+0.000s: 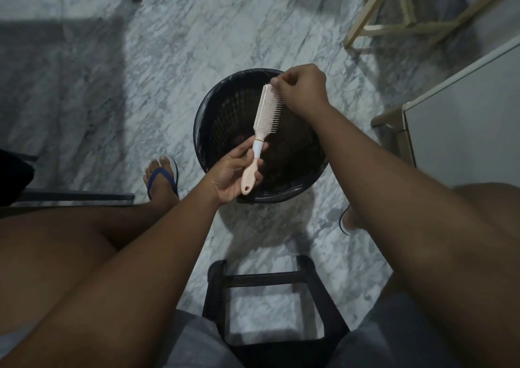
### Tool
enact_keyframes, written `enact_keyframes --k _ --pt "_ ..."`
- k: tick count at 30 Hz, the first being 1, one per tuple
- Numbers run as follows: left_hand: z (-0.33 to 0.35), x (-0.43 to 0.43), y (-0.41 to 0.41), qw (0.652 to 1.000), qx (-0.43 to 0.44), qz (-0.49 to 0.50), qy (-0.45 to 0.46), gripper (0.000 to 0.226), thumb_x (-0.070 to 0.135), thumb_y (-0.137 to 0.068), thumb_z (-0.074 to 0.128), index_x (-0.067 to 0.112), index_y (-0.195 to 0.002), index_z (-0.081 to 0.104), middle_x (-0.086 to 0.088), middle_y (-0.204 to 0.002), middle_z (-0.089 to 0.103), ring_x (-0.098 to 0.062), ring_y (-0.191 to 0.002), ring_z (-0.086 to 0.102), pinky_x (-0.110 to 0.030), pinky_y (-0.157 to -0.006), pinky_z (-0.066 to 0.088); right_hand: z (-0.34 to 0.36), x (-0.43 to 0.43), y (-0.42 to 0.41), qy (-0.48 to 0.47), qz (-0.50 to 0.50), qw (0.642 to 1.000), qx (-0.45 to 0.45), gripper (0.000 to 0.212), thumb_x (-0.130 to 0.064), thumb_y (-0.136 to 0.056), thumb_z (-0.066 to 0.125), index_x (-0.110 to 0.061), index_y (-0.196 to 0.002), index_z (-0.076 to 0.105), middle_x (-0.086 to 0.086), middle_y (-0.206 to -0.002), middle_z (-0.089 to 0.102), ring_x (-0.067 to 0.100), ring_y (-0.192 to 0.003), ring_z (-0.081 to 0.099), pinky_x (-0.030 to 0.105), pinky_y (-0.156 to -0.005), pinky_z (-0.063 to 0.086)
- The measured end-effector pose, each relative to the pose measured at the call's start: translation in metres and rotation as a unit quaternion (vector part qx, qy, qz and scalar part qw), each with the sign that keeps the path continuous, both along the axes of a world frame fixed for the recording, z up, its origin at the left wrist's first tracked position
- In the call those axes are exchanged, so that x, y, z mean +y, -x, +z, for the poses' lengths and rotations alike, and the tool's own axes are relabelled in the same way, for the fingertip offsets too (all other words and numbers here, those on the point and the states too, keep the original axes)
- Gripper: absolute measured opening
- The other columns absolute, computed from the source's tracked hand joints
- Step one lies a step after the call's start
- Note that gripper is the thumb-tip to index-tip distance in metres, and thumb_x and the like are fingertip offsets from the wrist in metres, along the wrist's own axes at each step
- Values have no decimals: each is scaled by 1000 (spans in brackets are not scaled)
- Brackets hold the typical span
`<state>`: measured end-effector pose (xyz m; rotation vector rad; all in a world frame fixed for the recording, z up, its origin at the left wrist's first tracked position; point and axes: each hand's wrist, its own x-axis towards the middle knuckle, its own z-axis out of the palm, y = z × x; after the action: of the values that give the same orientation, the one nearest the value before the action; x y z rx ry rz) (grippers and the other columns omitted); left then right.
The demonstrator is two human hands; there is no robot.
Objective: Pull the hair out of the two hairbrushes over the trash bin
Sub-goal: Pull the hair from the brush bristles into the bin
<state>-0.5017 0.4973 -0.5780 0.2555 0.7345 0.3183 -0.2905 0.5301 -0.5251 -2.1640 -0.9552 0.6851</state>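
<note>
A pale pink hairbrush with white bristles is held upright over a black trash bin lined with a dark bag. My left hand grips the brush's handle at the bin's near rim. My right hand is over the brush's far tip, fingers curled and pinching at the bristles there. Any hair between the fingertips is too fine to make out. Only one hairbrush is in view.
The bin stands on a grey marble floor. A dark stool frame sits between my knees. My left foot in a blue sandal is left of the bin. A pale cabinet stands at right, wooden legs far right.
</note>
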Motion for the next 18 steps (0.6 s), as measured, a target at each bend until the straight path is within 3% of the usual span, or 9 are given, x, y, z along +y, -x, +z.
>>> enact_keyframes --k 2,4,6,8,11,12,16,18 --pt "-1 0 1 1000 1 3 3 39 4 -94 51 16 -131 57 -5 -122 66 -14 -77 61 -27 -60 52 -3 -1 2 -19 -68 993 99 20 -17 -93 64 -3 -80 72 12 -85 75 20 -70 73 31 -67 63" --pt "-2 -1 1 1000 3 6 6 41 4 -93 53 16 -131 57 -6 -122 66 -14 -78 62 -27 -60 52 -6 -2 4 -27 -109 985 134 20 -12 -97 56 -6 -80 65 14 -89 74 25 -71 73 40 -62 63" --pt "-3 -2 -1 1000 9 7 5 39 4 -92 54 17 -129 59 -6 -122 66 -14 -78 62 -27 -61 52 -8 -4 10 -13 -73 995 70 18 -12 -96 50 -8 -89 66 9 -95 73 27 -84 72 43 -71 62" --pt "-3 -3 -3 1000 22 11 -1 37 3 -92 54 18 -126 61 -5 -120 66 -14 -78 62 -27 -60 52 -6 -9 21 23 19 999 -18 24 -28 -94 54 -12 -110 64 9 -114 66 25 -104 65 36 -88 54" --pt "-3 -3 -4 999 47 11 -5 39 1 -92 54 20 -126 62 -5 -112 66 -17 -78 62 -28 -58 51 -7 -12 33 109 104 984 -99 69 -64 -74 67 -21 -127 52 11 -131 48 25 -115 55 39 -93 48" --pt "-3 -4 -3 999 49 6 -8 41 1 -93 53 19 -128 60 -5 -113 66 -17 -78 61 -28 -57 51 -7 -11 34 115 104 981 -121 72 -66 -69 71 -22 -124 54 9 -129 49 24 -113 56 38 -90 50" --pt "-2 -5 -1 1000 24 -14 -3 44 0 -95 49 17 -136 54 -5 -122 67 -17 -78 61 -29 -59 51 2 -3 25 67 44 985 -152 36 -55 -72 75 -26 -93 71 -4 -103 68 14 -91 66 31 -72 53" --pt "-2 -4 -1 1000 12 -24 1 45 1 -94 49 17 -136 54 -5 -122 67 -17 -78 61 -30 -59 51 8 0 19 74 29 985 -152 29 -53 -78 70 -25 -86 74 -6 -92 72 14 -86 68 30 -71 54"
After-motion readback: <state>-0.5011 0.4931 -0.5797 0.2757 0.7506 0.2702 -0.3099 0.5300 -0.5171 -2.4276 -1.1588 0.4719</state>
